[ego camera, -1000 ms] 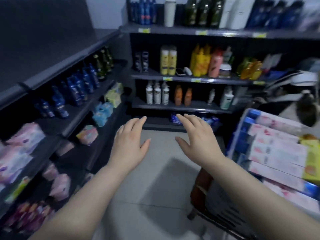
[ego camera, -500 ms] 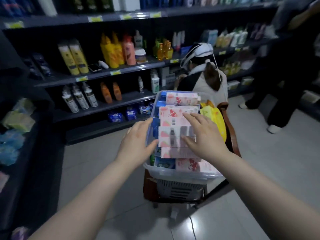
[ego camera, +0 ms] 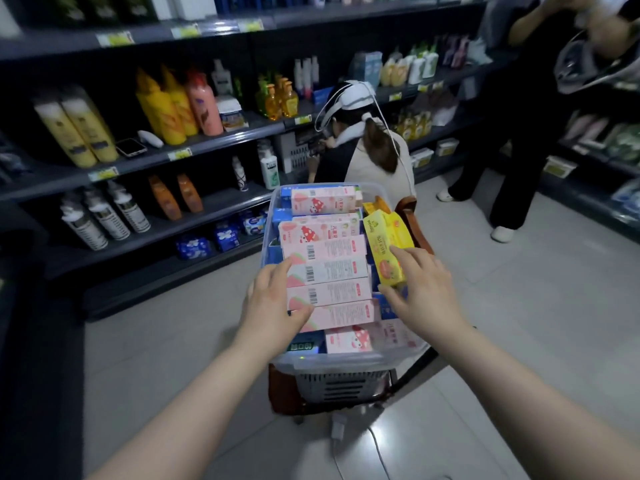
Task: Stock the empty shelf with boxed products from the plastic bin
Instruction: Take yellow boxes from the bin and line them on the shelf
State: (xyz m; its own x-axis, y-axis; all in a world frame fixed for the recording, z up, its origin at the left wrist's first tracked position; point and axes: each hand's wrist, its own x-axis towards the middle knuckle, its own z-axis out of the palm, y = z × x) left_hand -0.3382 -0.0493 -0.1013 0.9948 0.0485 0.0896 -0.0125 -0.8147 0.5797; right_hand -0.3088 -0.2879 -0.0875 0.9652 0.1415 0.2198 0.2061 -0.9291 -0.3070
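Our left hand (ego camera: 273,303), fingers spread, rests on the left ends of the long pink cardboard boxes (ego camera: 332,271). Our right hand (ego camera: 420,289), also spread, sits at their right ends, touching a yellow carton (ego camera: 382,247). We should squeeze inward evenly and lift a few boxes level. They lie flat, side by side, filling the clear plastic bin (ego camera: 346,358).

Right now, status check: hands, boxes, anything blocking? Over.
Both hands open: left hand at left ends of the pink boxes, right hand at their right ends, touching a yellow box. Boxes lie in the plastic bin. Crouching person behind the bin.
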